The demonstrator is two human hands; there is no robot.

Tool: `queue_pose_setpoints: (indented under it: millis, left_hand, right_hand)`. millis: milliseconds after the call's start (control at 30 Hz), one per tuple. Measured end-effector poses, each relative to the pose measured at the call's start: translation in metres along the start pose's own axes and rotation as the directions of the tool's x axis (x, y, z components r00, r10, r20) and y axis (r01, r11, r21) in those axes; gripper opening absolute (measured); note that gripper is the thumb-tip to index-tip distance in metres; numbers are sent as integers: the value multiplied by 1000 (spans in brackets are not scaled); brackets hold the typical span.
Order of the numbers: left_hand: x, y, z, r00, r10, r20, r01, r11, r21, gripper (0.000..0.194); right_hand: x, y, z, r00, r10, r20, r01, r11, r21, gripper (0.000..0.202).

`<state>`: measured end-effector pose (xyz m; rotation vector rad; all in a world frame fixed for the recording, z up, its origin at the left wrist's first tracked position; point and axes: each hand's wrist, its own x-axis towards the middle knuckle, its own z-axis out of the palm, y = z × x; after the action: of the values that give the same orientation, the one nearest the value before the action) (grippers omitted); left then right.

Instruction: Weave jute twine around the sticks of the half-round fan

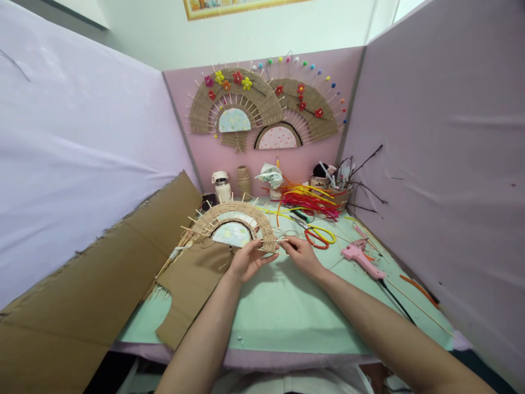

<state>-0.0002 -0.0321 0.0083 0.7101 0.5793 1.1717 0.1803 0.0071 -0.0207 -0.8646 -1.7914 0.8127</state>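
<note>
Two bare hands are noted in the head view, both at the right end of a woven fan (235,207). The fan lies at mid-table, its left part over a cut cardboard piece (191,293) and its right end over the green tabletop (287,306). The left hand (245,261) grips the lower right end, thumb above and fingers beneath. The right hand (302,256) has its fingertips gathered at the protruding stick ends; whether they pinch a stick or a strand of twine cannot be told.

Step in hand, as judged: working the twine around the sticks at the band's end. The next move would call for a steady left grip while the right guides the strand past the outer stick without bending it.

Clearances: tabletop is bare between the forearms, back to the front edge (303,358). Scissors (309,227) lie near, just beyond the right hand; a pink glue gun (365,260) lies farther right, its cord beside the forearm. On the left, a large cardboard sheet (102,251) limits sideways room, and projecting sticks could catch there.
</note>
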Motion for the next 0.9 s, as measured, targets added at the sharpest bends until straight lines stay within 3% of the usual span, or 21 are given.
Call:
queue_pose_setpoints:
  millis: [367,533,767,900]
  left_hand:
    - [1,-2,-1,999,-28,-27,29,1000,9,20]
    - [1,-1,-1,999,-26,-37,25,1000,-2,17]
    - [-1,0,0,997,-78,12,78,996,36,26]
    - [-2,1,0,992,-117,54,113,991,66,30]
  right_hand:
    - [-1,-3,-2,999,-28,23,28,1000,-2,23]
    - [0,-4,-4,999,-46,-25,45,998,-45,22]
    - [4,-1,-11,980,-195,-49,186,970,-156,19]
    - [4,-1,-13,975,-219,-44,209,963,-169,20]
